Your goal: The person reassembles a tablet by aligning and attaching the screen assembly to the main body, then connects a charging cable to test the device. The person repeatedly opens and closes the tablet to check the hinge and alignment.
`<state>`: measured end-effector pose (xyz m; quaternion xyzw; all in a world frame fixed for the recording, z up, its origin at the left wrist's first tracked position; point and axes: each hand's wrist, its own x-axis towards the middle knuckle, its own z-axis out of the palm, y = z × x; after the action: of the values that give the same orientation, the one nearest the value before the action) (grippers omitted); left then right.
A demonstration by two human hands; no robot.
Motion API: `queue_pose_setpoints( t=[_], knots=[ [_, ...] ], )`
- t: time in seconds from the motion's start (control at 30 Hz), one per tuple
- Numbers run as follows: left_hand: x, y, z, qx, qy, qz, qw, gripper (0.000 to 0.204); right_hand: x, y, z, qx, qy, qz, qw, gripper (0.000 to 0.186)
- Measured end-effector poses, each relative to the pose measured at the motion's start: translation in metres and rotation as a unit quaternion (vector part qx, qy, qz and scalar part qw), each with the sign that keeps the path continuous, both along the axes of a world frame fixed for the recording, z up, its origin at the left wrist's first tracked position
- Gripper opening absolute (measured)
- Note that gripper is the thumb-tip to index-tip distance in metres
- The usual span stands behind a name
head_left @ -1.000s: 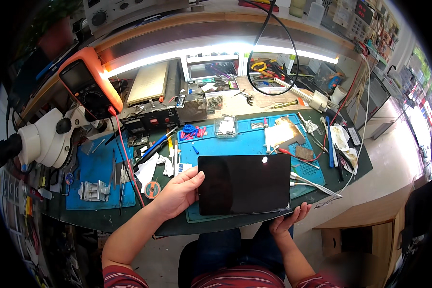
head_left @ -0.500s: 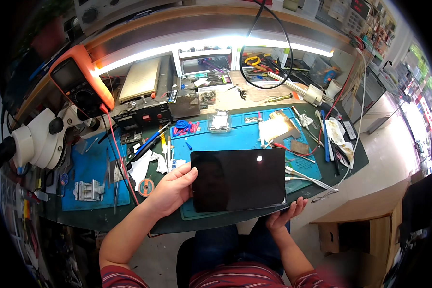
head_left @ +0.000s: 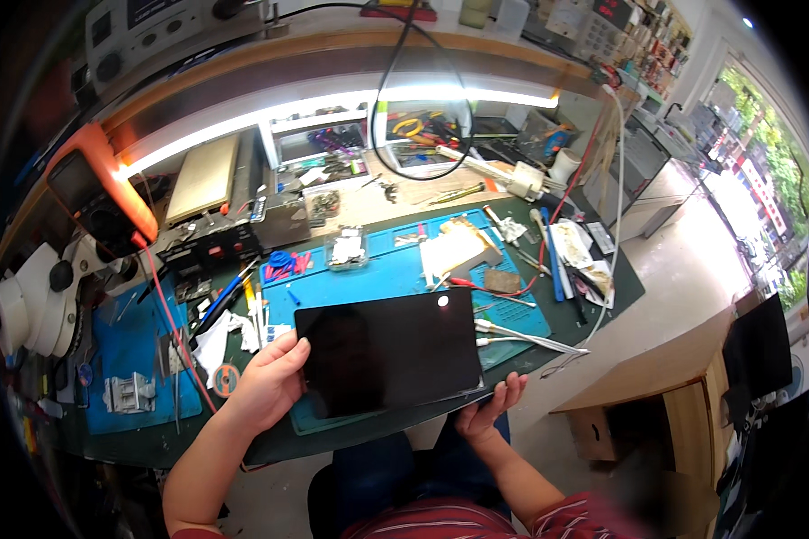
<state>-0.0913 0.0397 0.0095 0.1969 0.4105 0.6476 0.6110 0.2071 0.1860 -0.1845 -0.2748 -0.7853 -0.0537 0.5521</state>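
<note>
My left hand (head_left: 274, 377) grips the left edge of a black tablet (head_left: 389, 350), thumb over the glossy screen, which shows reflections. The tablet is held face up over a blue mat (head_left: 351, 269) at the bench's front edge. My right hand (head_left: 491, 404) is at its lower right corner, fingers curled upward; what they grip is partly hidden. White cables (head_left: 539, 341) lie just right of the tablet. A small clear box (head_left: 347, 249) of parts, a stained pad (head_left: 454, 247) and small blue and pink bits (head_left: 289, 263) lie behind it.
Left are an orange multimeter (head_left: 99, 198), microscope (head_left: 40, 296), metal fixture (head_left: 129, 393) and solder spool (head_left: 226, 380). Tools and wipes (head_left: 577, 265) lie right; a black cable loop (head_left: 422, 166) hangs above. A wooden cabinet (head_left: 638, 386) stands beside the bench at right.
The whole view has turned to the right and tilted, showing more of the bright doorway; bench, hands and tablet appear further left. My grip on the tablet looks the same.
</note>
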Motion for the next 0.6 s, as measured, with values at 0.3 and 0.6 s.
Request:
queue_pose_setpoints(
  t=[0.3, 0.6],
  knots=[
    [-0.0002, -0.0013, -0.002, 0.016, 0.008, 0.001, 1.0, 0.034, -0.002, -0.0018, 0.001, 0.008, -0.006, -0.001, 1.0, 0.059],
    [0.0003, 0.0011, -0.0034, 0.02, 0.005, 0.005, 1.0, 0.032, -0.0013, -0.0017, 0.0036, 0.01, -0.015, -0.008, 1.0, 0.059]
  ],
)
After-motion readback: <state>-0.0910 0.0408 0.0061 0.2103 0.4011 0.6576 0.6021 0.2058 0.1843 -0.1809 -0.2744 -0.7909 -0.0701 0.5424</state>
